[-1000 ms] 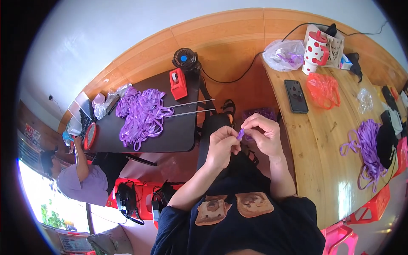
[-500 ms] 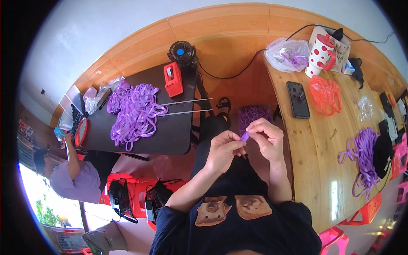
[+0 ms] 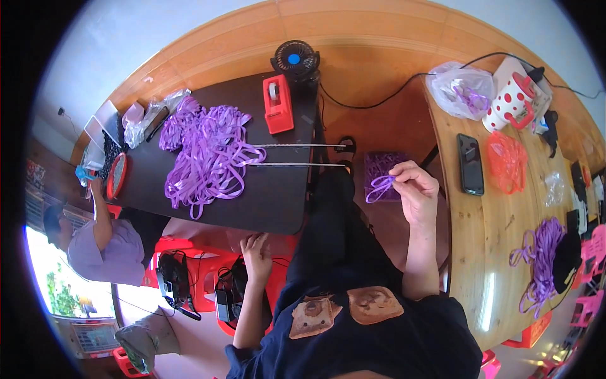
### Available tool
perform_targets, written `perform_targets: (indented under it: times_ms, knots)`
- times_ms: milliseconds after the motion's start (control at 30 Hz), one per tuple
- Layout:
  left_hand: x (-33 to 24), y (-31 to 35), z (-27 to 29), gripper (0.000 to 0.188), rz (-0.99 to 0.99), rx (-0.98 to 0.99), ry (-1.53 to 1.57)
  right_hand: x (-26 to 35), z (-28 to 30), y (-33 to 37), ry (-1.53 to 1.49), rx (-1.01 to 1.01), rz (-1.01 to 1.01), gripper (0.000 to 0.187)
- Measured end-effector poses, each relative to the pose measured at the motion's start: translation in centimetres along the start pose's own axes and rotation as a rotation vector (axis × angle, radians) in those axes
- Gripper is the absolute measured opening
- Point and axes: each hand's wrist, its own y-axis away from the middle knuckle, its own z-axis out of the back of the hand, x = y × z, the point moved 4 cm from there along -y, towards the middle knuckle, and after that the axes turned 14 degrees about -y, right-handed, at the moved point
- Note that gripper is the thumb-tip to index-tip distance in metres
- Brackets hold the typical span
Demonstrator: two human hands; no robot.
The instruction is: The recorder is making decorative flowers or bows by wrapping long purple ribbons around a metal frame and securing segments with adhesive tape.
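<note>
A small loop of purple ribbon [image 3: 379, 187] is pinched between the thumb and fingers of my right hand [image 3: 418, 192], raised over the floor between two tables. My left hand [image 3: 257, 256] is down by the near edge of the dark table [image 3: 271, 211], fingers loosely bent and nothing visible in them. A large heap of purple ribbon loops [image 3: 205, 161] lies on that table. Two thin metal rods [image 3: 303, 165] stick out from the heap past the table's right edge. On the floor beyond my right hand stands a container of purple ribbon pieces [image 3: 382, 165].
A red tape dispenser [image 3: 278, 106] and a black fan [image 3: 295, 60] stand at the dark table's far end. The wooden table [image 3: 473, 252] on the right bears a phone [image 3: 470, 164], a dotted cup [image 3: 510, 104], bags and more ribbon [image 3: 544, 259]. Another person [image 3: 107, 246] sits at left.
My hands have parted. The left let go of the ribbon and moved down and left to the dark table's edge; the right keeps the ribbon, now a visible loop. The view has shifted slightly.
</note>
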Motion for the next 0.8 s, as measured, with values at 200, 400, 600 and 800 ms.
perform_targets:
  times_ms: [200,400,600,800]
  knots:
    - [2.6,0.7,-5.5,0.017,0.235,0.075,0.211,-2.4,-1.7,-0.8,-0.092,0.062,-0.127,0.02]
    - [4.6,0.1,-7.6,0.013,0.195,0.05,0.257,-3.9,-2.0,-1.3,-0.101,0.059,-0.228,0.02]
    - [3.2,-2.6,-6.4,0.022,0.24,0.116,0.416,-4.8,-2.1,-1.6,-0.125,0.044,-0.274,0.02]
    - [4.4,-1.6,-7.4,0.036,0.263,0.163,0.154,-5.7,-2.7,-1.9,-0.098,0.071,-0.318,0.021]
